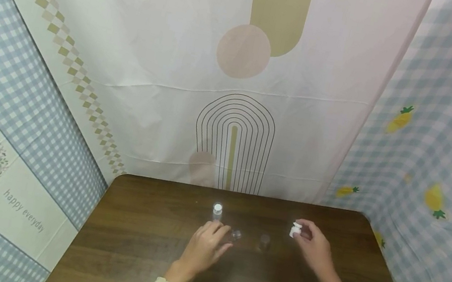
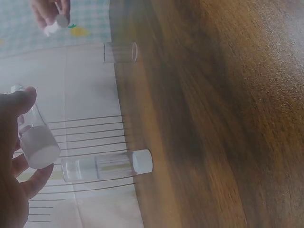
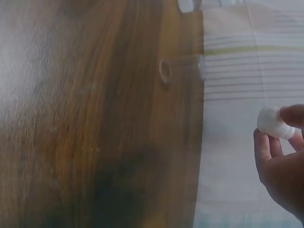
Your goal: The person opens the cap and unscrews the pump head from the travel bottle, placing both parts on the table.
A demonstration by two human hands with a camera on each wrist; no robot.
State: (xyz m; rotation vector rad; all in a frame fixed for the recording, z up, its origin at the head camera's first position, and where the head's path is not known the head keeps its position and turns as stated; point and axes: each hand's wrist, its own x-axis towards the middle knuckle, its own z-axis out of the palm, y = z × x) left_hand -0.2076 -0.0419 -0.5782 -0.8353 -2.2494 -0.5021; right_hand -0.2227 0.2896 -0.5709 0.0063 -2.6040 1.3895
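My left hand (image 1: 202,248) grips a small clear bottle (image 2: 40,145) with a white lower part, its threaded clear neck pointing to the right in the head view. The bottle hangs tilted above the table. Out to the right, my right hand (image 1: 316,247) pinches a small white cap-like piece (image 3: 273,122) between thumb and fingers, off the table. Just beyond the left hand stands an upright clear bottle (image 2: 114,166) with a white base. A clear empty cover (image 2: 119,52) stands on the table between the two hands.
The brown wooden table (image 1: 135,246) has its far edge against a pale patterned cloth (image 1: 156,123). Blue checked cloth (image 1: 416,194) with pineapple prints hangs at the right, and another checked cloth (image 1: 41,58) at the left.
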